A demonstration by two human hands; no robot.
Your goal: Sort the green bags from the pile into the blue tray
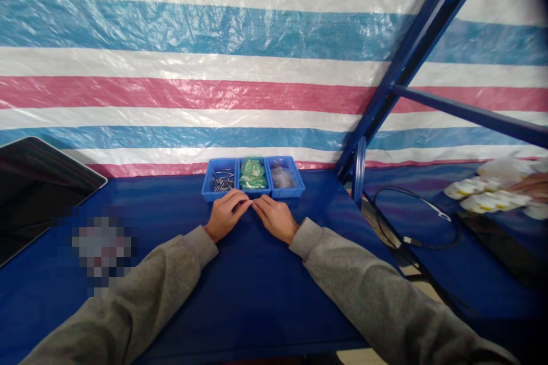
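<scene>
My left hand [226,214] and my right hand [275,218] meet at the fingertips above the blue table [252,296], just in front of three blue bins. Both have their fingers pinched together; whatever they hold between them is too small or hidden to name. Dark and silvery slim metal pieces lie in the left bin [206,189]. A green plastic bag [252,172] fills the middle bin [269,185]. Inside the right bin [301,187] is a clear plastic bag [282,177]. My left fingers partly cover the front of the left and middle bins.
A dark screen [38,188] stands at the left, near a pixelated patch on the table. Blue metal framing [385,97] rises at the right. Beyond it are a black cable [411,245], white and yellow items [488,199] and a dark flat object [496,245]. Striped sheeting [192,91] hangs behind.
</scene>
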